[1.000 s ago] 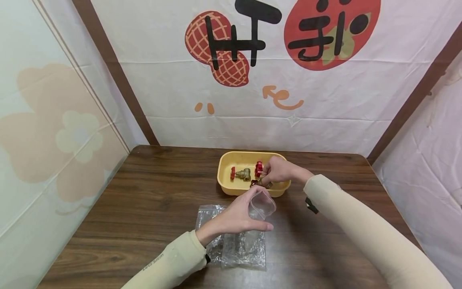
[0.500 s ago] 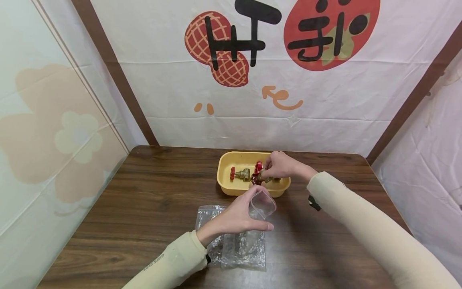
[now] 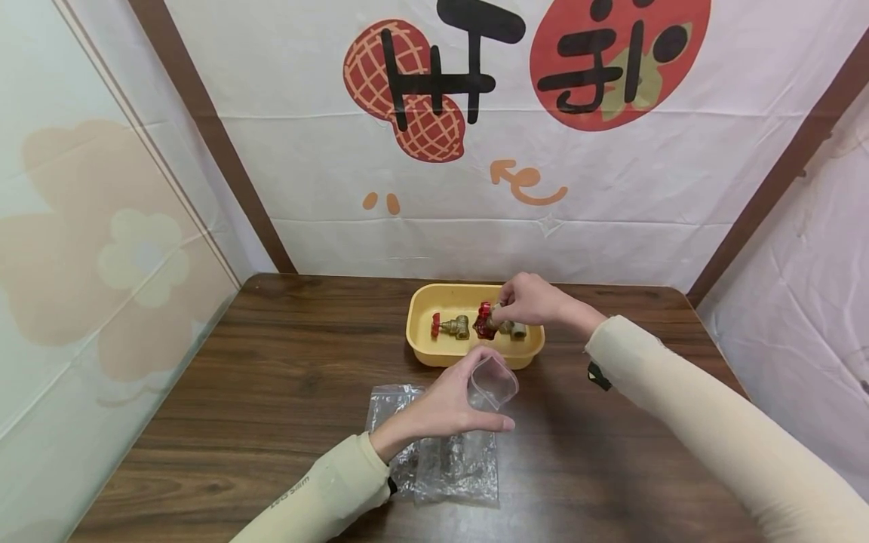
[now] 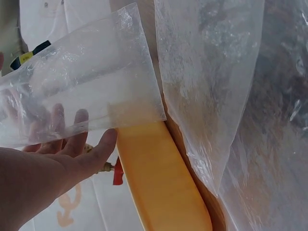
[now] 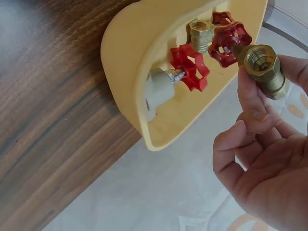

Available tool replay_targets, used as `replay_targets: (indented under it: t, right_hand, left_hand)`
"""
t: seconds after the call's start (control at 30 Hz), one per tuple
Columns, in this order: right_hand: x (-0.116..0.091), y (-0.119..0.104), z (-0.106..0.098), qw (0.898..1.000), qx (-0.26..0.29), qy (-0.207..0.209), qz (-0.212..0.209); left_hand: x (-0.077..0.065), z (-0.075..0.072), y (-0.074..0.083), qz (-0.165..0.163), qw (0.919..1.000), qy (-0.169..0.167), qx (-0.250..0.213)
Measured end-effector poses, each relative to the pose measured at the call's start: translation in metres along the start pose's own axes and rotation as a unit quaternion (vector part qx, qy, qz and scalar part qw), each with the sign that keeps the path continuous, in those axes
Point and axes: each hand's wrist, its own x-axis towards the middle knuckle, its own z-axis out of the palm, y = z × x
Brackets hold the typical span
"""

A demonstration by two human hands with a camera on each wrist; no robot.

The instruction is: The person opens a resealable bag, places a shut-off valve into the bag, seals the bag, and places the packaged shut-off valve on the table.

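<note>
In the head view my left hand [image 3: 437,403] holds a clear plastic bag [image 3: 494,383], its mouth spread wide between thumb and fingers. The left wrist view shows the bag film [image 4: 96,72] partly covering those fingers. Over the yellow tub [image 3: 434,356], my right hand [image 3: 532,300] pinches a brass gate valve [image 5: 264,67] with a dark red handwheel [image 5: 230,44]. Inside the tub lie a brass valve [image 3: 456,326] with a red handwheel on the left and a greyish valve [image 5: 161,89] on the right. Another brass valve [image 5: 199,36] shows behind the held one.
Clear zip bags [image 3: 456,475] lie flat on the wooden table [image 3: 271,422], under and beside the left forearm. A printed cloth [image 3: 326,181] hangs behind the table's far edge, with more cloth at both sides.
My right hand has lifted the brass valve from the tub floor and moved slightly up and right. The left hand and the bag have stayed in place.
</note>
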Motion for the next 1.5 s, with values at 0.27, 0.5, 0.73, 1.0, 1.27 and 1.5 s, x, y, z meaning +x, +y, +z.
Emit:
replay_targets:
  t: [0.27, 0.5, 0.73, 1.0, 1.27, 1.5]
  right_hand:
    - [-0.005, -0.012, -0.009, 1.000, 0.003, 0.015, 0.011]
    - [-0.012, -0.021, -0.013, 0.999, 0.014, 0.031, 0.002]
    - [-0.021, -0.033, -0.015, 0.998, 0.015, 0.053, 0.010]
    - [-0.033, -0.038, -0.019, 0.997, 0.026, 0.063, 0.033]
    - [-0.047, -0.048, -0.024, 0.994, 0.042, 0.075, 0.063]
    - [-0.058, -0.054, -0.029, 0.994, 0.034, 0.079, 0.063]
  left_hand:
    - [-0.001, 0.001, 0.001, -0.013, 0.9999, 0.004, 0.004]
    - [0.000, 0.003, -0.001, -0.018, 0.9998, 0.007, -0.009]
    - [0.000, 0.004, 0.000, -0.023, 0.9997, 0.002, -0.010]
    - [0.000, 0.006, -0.001, -0.020, 0.9996, 0.001, -0.018]
    - [0.002, 0.007, -0.002, -0.021, 0.9997, 0.003, -0.013]
    - [0.002, 0.010, -0.004, -0.028, 0.9994, 0.001, -0.019]
